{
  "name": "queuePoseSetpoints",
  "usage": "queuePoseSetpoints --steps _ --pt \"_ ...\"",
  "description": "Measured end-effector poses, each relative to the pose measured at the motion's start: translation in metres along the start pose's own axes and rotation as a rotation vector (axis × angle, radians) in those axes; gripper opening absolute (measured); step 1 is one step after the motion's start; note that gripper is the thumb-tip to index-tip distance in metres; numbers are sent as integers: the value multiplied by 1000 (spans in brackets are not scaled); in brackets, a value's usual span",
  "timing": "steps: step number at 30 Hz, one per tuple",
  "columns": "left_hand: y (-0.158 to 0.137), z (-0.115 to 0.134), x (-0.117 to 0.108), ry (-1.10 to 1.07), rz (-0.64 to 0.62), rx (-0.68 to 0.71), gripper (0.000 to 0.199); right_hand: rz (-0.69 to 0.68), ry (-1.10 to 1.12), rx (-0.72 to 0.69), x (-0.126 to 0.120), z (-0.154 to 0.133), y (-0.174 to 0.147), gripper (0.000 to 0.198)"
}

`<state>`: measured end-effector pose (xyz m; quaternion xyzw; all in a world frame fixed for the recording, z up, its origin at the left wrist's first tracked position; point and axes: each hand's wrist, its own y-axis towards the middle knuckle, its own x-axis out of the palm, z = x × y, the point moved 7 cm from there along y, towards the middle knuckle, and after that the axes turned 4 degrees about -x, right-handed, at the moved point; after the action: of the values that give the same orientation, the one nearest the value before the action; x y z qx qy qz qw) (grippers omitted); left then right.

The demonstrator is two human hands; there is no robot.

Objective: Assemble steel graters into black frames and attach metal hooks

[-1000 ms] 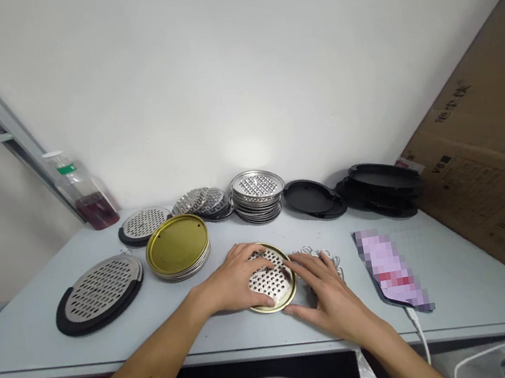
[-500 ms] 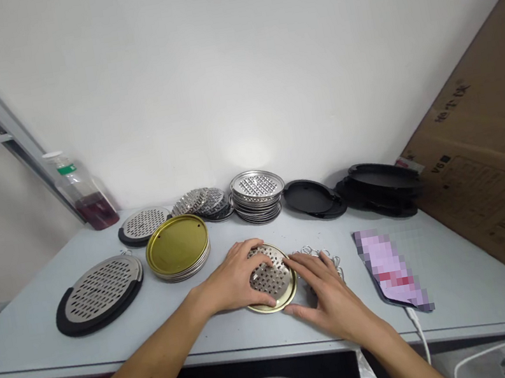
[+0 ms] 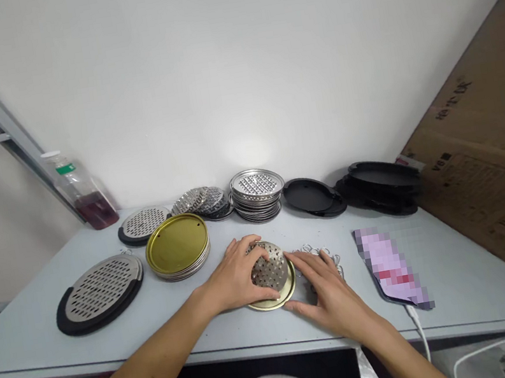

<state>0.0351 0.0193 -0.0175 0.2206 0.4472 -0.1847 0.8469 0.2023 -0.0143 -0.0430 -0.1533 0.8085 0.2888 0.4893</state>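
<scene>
My left hand (image 3: pixel 238 275) is closed on a round perforated metal grater plate (image 3: pixel 272 266), fingers at its upper left edge and thumb at its lower edge. The grater plate is tilted over a shallow gold-coloured metal plate (image 3: pixel 289 289) on the table; part of both is behind my fingers. My right hand (image 3: pixel 324 286) holds the gold-coloured plate at its right rim, with index finger and thumb apart along the edge. Small wire clips (image 3: pixel 308 249) lie beyond that hand, partly covered by it.
Left are a stack of gold-coloured plates (image 3: pixel 177 246) and two black-rimmed graters (image 3: pixel 100 295). At the back stand stacked grater plates (image 3: pixel 258 197), black holders (image 3: pixel 315 198) and a bottle (image 3: pixel 92 199). A phone (image 3: pixel 392 269) with a white cable and a carton (image 3: pixel 491 142) are right.
The grater plate, which lay flat in the gold-coloured plate, is now tilted, and its near right edge has lifted. My right hand stays almost in place at the rim.
</scene>
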Motion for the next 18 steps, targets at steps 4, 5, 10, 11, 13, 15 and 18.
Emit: queuePoseSetpoints --steps 4,5,10,11,13,15,18 --pt "1 -2 2 19 18 -27 60 6 0 -2 -1 -1 0 76" --pt "1 -3 3 24 14 -31 60 10 -4 -3 -1 -1 0 76" --pt "0 -4 7 41 -18 -19 61 7 -14 -2 1 0 -1 75" --pt "0 -4 6 42 -17 -16 61 2 -14 -1 1 0 -1 75" --pt "-1 -4 5 44 -25 -9 61 -5 -12 0 2 1 -1 76" --pt "-2 -4 4 45 -51 -7 63 -3 -13 1 1 1 -1 76" --pt "-3 -3 3 53 -118 -5 64 -2 -20 7 1 2 0 76"
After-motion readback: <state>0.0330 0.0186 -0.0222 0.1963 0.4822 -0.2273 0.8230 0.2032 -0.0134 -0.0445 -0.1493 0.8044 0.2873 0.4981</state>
